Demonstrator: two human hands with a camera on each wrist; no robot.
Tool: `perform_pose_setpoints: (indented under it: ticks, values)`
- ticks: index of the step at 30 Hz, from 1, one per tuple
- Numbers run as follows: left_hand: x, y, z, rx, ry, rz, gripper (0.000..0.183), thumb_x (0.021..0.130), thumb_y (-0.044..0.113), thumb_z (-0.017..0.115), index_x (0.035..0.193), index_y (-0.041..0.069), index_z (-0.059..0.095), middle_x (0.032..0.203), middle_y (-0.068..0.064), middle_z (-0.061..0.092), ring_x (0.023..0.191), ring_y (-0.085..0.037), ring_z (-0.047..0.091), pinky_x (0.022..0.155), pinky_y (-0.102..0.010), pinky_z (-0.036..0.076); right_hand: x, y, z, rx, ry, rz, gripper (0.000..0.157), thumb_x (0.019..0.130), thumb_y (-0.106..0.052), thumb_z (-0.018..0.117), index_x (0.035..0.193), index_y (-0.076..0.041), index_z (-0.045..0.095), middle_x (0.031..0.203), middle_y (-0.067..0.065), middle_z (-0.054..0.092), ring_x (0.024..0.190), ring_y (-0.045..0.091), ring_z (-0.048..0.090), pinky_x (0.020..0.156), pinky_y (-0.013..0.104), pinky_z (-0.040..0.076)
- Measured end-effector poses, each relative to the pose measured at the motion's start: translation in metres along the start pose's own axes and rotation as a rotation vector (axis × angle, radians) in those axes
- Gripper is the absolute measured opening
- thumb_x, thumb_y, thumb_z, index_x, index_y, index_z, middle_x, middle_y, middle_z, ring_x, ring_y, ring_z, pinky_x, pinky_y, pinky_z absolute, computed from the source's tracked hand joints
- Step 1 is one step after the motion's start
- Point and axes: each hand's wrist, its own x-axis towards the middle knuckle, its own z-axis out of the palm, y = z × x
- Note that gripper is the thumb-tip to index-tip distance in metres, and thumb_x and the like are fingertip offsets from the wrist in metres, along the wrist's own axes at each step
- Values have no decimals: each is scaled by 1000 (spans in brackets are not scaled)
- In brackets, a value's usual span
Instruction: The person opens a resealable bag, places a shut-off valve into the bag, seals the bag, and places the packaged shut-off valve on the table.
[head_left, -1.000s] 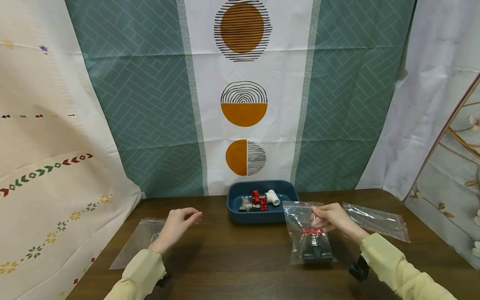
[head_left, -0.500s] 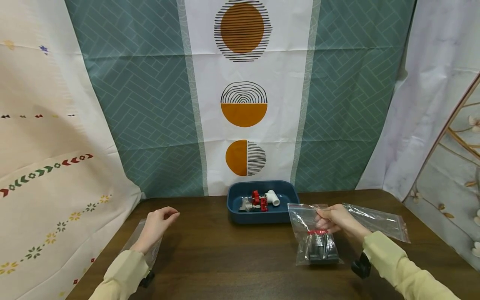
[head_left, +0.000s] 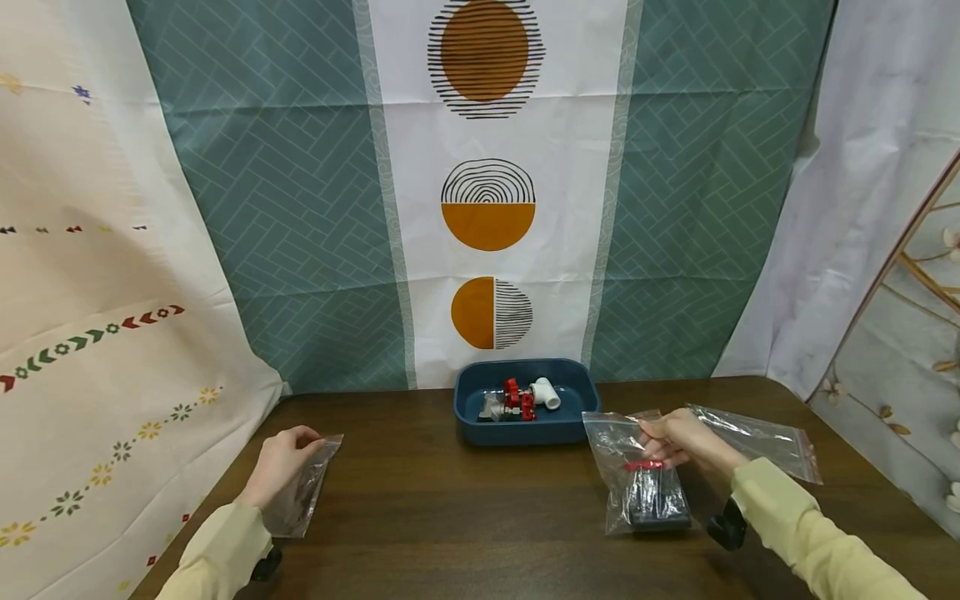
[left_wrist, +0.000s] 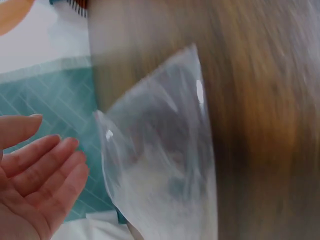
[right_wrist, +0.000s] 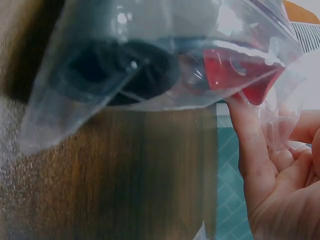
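Note:
My right hand (head_left: pixel 678 437) pinches the upper right part of a clear zip bag (head_left: pixel 609 433). Inside it is a valve with a red handle (head_left: pixel 645 464) and a dark tubular body (head_left: pixel 658 510). The right wrist view shows the round opening of the valve body (right_wrist: pixel 115 72) through the plastic. On the left side my left hand (head_left: pixel 277 462) is in the air, its fingers loosely extended and grasping nothing in the left wrist view. A second clear bag (left_wrist: pixel 160 150) stands partly raised and creased beside that hand; what props it up is hidden.
A blue tray (head_left: pixel 468 433) at the back of the brown table (head_left: pixel 450 517) holds red-handled valves (head_left: pixel 519 400) and a white pipe fitting (head_left: pixel 545 393). Another flat clear bag (head_left: pixel 757 442) lies at the right, behind my right forearm. Patterned cloths hang around the table.
My left hand has moved left and nearer; the bag beside it has shifted right and tilted up. My right hand and its bag have drifted slightly right, with the valve turning inside.

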Motion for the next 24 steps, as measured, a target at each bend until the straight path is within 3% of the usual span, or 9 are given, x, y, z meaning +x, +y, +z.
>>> perform_pose_setpoints:
  ticks: [12,16,21,24]
  values:
    - [-2,-31,-6,88,-58,-80,26,84,14,63,89,-11,57,83,-19,60,78,-36,56,66,-47,44,4,9,-2,-29,-28,29,28,92,-17,51,84,8,61,67,8,62,56,14,57,51,30,50]
    - [-1,-35,-7,137,-98,-100,42,84,22,64,96,-17,51,87,-26,54,85,-45,49,72,-53,40,5,11,-1,-40,-32,30,29,92,-17,51,84,8,61,68,8,62,57,14,57,51,30,50]
    - [0,-36,-6,152,-178,-206,69,81,41,64,103,-20,41,97,-37,39,92,-58,36,76,-61,33,7,14,0,-36,-43,45,29,92,-17,50,83,8,62,68,8,62,55,13,57,50,29,50]
    - [1,-36,-5,169,-207,-235,79,78,48,64,103,-22,39,100,-42,35,94,-61,32,78,-63,31,7,16,1,-30,-43,56,29,92,-17,50,83,8,62,68,8,62,55,13,58,50,28,50]
